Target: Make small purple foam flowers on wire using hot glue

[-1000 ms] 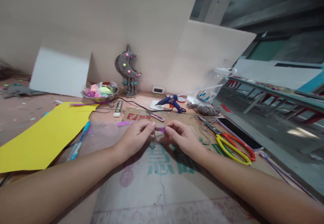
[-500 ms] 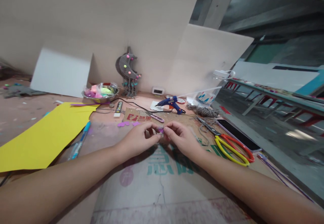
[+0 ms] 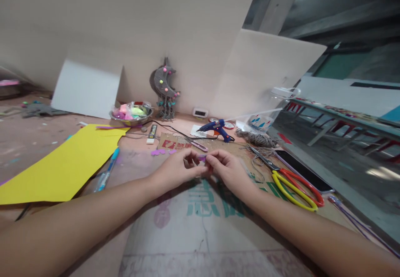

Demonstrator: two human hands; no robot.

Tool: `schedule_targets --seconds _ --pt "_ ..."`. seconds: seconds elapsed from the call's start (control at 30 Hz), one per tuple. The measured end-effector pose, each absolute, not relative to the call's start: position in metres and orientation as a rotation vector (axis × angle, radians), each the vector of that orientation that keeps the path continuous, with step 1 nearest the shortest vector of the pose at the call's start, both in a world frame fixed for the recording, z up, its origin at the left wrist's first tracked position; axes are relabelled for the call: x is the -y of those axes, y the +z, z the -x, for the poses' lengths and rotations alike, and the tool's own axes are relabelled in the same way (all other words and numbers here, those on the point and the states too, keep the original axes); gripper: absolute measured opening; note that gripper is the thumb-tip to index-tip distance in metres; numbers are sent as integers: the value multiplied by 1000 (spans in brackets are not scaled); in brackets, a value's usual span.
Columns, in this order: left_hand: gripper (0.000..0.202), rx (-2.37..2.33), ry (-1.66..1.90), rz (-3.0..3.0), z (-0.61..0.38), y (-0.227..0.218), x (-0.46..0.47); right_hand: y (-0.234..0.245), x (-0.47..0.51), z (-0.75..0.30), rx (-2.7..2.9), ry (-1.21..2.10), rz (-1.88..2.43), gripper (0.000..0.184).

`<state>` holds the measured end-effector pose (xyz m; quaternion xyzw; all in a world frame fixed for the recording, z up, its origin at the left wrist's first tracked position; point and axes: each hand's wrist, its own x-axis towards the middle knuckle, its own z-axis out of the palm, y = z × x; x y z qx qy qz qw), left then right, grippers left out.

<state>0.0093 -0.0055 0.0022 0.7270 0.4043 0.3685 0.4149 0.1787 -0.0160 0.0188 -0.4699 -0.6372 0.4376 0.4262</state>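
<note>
A small purple piece (image 3: 202, 158), perhaps cut paper or foam, is pinched between my two hands over the printed cardboard (image 3: 175, 239). My left hand (image 3: 179, 167) grips its left side with thumb and forefinger. On the other side, the fingertips of my right hand (image 3: 225, 166) close on it. Fingers cover most of the piece, so its shape is hidden. Several purple cut-outs (image 3: 160, 152) lie just beyond my left hand. Behind my hands are a pink-handled cutter (image 3: 200, 145) and a blue glue gun (image 3: 218, 129).
Scissors (image 3: 293, 185) with red and yellow handles and a phone (image 3: 303, 170) lie right. Yellow sheet (image 3: 68, 164) and blue pen (image 3: 109, 170) are left. Farther back stand a bowl (image 3: 133, 122), a grey moon ornament (image 3: 164, 87), grey yarn (image 3: 256, 137) and a clear jug (image 3: 268, 106).
The view has shifted slightly left, so everything sits a little farther right. Both hands keep their pinch on the purple piece, with only slight finger movement.
</note>
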Motion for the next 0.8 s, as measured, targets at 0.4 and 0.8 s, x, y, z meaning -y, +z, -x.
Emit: schedule_targets --seconds 0.4,0.8 --pt "30 -1052 1042 -1859 -6 5 4 19 15 -181 1497 1121 1100 19" --pt "17 -1066 1025 -1831 -7 5 3 14 14 -175 1456 1337 1010 23"
